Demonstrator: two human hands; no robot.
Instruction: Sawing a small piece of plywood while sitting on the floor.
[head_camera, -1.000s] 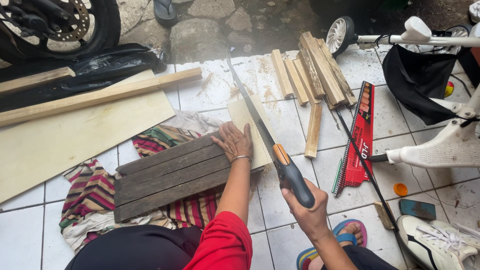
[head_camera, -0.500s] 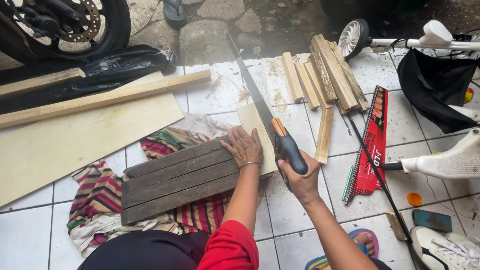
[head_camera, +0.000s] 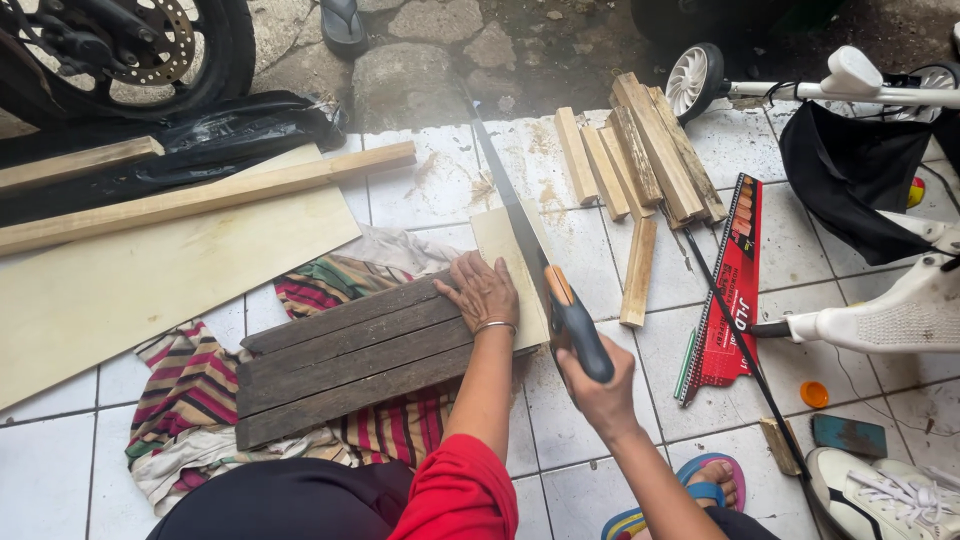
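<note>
Right hand (head_camera: 598, 385) has fingers wrapped shut around the dark handle of a long steel handsaw (head_camera: 520, 225); blade runs away from the person, along the right edge of a pale thin plywood sheet (head_camera: 505, 245); left hand (head_camera: 483, 292) lies flat, fingers spread, pressing that sheet onto 1 dark slatted wooden board (head_camera: 350, 360) on the tiled floor (head_camera: 50, 470).

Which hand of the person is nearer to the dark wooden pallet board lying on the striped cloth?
Left. The left hand presses flat at the right end of the dark wooden pallet board. The right hand is beyond that end, apart from it, gripping the handle of the handsaw.
</note>
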